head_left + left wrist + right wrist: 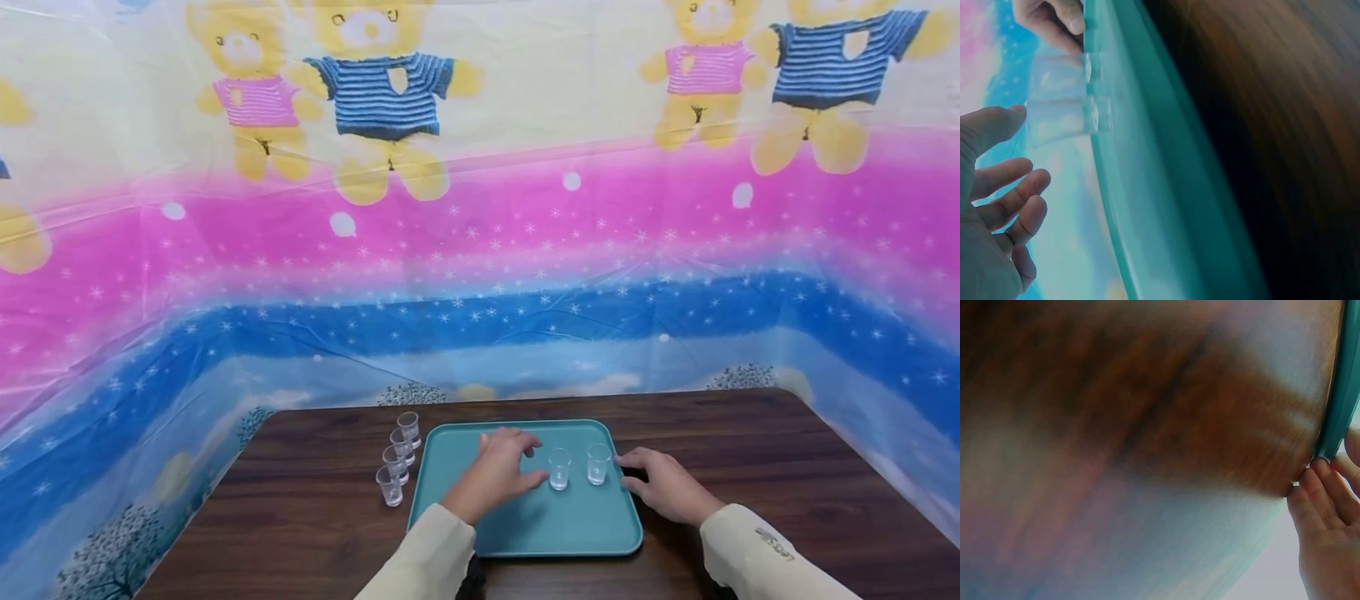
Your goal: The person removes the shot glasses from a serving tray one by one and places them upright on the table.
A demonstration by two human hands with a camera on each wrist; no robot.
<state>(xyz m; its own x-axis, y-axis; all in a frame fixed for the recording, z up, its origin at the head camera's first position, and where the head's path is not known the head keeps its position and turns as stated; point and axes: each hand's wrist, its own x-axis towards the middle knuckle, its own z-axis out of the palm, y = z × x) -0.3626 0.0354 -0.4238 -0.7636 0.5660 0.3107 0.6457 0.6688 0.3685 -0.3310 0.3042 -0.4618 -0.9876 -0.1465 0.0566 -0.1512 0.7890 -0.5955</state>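
Two clear plastic cups stand upright on a green tray (525, 533): a left cup (558, 469) and a right cup (597, 464). My left hand (498, 471) hovers over the tray, fingers spread and nothing in its grasp. In the left wrist view, the thumb of that left hand (994, 206) comes close to a cup (1066, 120); whether it touches cannot be told. At the tray's right rim is my right hand (663, 483), beside the right cup. The right wrist view has the right hand's (1332, 531) nearly straight fingers against or very near the tray edge (1338, 394).
Several more clear cups (395, 462) stand in a slanting row on the dark wooden table (315, 500), left of the tray. A patterned cloth (480, 250) with bears hangs behind the table and along its sides.
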